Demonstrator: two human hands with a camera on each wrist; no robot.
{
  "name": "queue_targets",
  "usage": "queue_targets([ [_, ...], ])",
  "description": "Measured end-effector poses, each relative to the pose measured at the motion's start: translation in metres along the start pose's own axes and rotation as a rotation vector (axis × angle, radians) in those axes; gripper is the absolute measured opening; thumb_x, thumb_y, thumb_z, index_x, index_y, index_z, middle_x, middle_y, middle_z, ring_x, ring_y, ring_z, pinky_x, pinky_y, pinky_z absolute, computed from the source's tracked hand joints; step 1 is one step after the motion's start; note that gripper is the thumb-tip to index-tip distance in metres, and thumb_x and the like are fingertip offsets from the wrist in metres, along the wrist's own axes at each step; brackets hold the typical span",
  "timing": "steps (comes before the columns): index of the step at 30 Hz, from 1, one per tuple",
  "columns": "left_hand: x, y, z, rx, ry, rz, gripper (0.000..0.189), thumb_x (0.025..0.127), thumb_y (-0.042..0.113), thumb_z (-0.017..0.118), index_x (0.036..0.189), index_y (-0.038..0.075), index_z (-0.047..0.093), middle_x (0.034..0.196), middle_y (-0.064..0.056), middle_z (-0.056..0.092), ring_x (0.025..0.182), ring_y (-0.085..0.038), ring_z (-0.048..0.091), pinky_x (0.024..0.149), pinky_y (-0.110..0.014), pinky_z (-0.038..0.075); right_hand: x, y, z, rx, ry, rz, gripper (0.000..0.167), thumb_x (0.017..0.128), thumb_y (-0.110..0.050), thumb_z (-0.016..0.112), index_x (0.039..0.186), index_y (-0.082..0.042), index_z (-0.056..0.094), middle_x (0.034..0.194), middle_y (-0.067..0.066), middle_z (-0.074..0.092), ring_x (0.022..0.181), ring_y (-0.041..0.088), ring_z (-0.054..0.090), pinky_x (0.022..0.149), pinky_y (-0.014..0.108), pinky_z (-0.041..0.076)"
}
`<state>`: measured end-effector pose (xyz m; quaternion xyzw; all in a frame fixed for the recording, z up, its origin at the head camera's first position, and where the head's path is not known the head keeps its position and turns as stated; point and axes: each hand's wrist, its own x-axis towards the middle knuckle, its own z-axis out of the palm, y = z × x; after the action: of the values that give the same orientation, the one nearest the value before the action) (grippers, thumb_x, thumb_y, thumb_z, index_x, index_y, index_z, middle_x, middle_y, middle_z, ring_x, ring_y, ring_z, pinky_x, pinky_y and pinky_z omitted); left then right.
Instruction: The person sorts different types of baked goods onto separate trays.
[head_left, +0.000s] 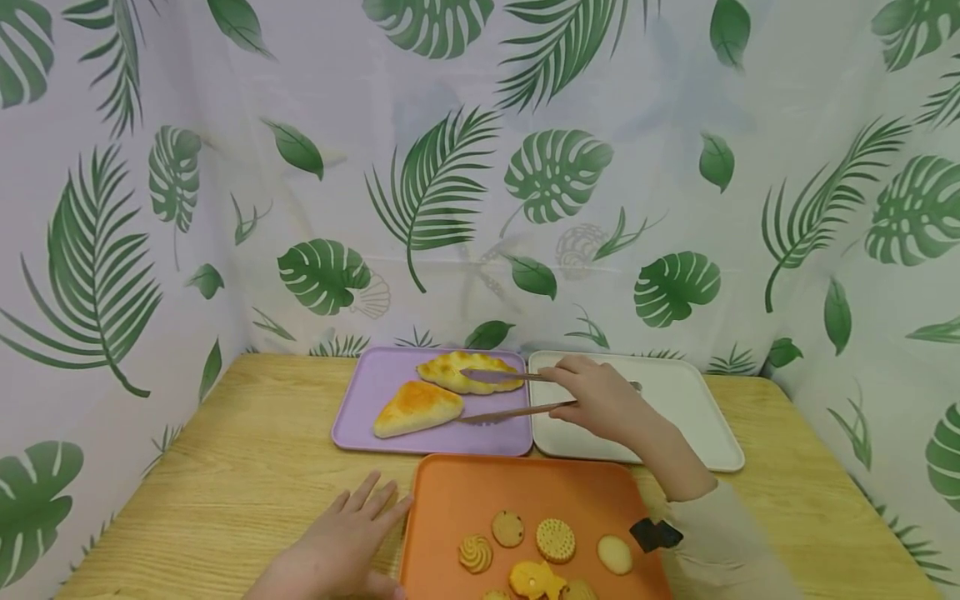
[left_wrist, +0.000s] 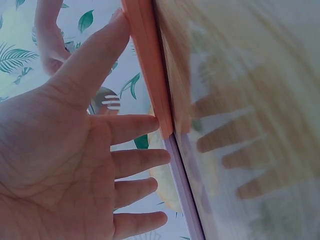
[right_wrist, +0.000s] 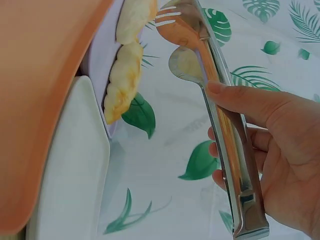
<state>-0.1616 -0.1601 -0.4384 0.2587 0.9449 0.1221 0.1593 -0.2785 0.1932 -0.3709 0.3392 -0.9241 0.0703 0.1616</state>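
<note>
My right hand (head_left: 600,400) grips a pair of metal serving tongs (right_wrist: 232,150), with the thumb on one arm and the fingers curled round the other. The tongs' tips are spread apart over the purple tray (head_left: 351,417). One tip overlaps a long, ridged, golden bread (head_left: 450,371) at the back; the other points near the edge of a triangular bread (head_left: 416,408). My left hand (head_left: 337,533) lies with spread, straight fingers at the left rim of the orange tray (head_left: 517,479), thumb and fingertips right at its edge in the left wrist view.
Several cookies, including a fish-shaped one (head_left: 534,577), a swirled one (head_left: 475,553) and a round dotted one (head_left: 556,540), lie on the orange tray. A white tray (head_left: 675,408) stands right of the purple one. Leaf-printed cloth (head_left: 450,250) walls the wooden table (head_left: 247,450).
</note>
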Motion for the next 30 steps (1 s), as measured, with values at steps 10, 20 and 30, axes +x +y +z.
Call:
queue_targets([
  [10, 0.001, 0.0, 0.002, 0.058, 0.026, 0.044, 0.104, 0.069, 0.061, 0.076, 0.151, 0.009, 0.036, 0.159, -0.017, 0.028, 0.149, -0.042, 0.016, 0.111, -0.066, 0.027, -0.058, 0.009, -0.022, 0.142, 0.005, 0.073, 0.052, 0.078, -0.02, 0.081, 0.126, -0.009, 0.064, 0.109, 0.004, 0.066, 0.095, 0.021, 0.063, 0.078, 0.043, 0.053],
  [20, 0.002, 0.0, 0.002, 0.048, 0.002, 0.036, 0.107, 0.068, 0.062, 0.075, 0.152, 0.01, 0.034, 0.159, -0.017, 0.028, 0.149, -0.042, 0.015, 0.111, -0.067, 0.028, -0.114, 0.019, -0.03, 0.143, 0.033, 0.062, 0.055, 0.076, -0.022, 0.082, 0.127, -0.013, 0.064, 0.109, -0.005, 0.064, 0.092, 0.012, 0.061, 0.074, 0.031, 0.053],
  [30, 0.002, -0.001, 0.002, 0.029, 0.002, 0.033, 0.104, 0.071, 0.059, 0.075, 0.152, 0.01, 0.034, 0.159, -0.019, 0.029, 0.149, -0.044, 0.015, 0.111, -0.068, 0.027, -0.156, 0.026, -0.026, 0.212, 0.003, 0.008, 0.057, 0.075, -0.022, 0.082, 0.129, -0.015, 0.062, 0.109, -0.007, 0.062, 0.093, 0.001, 0.057, 0.068, 0.02, 0.05],
])
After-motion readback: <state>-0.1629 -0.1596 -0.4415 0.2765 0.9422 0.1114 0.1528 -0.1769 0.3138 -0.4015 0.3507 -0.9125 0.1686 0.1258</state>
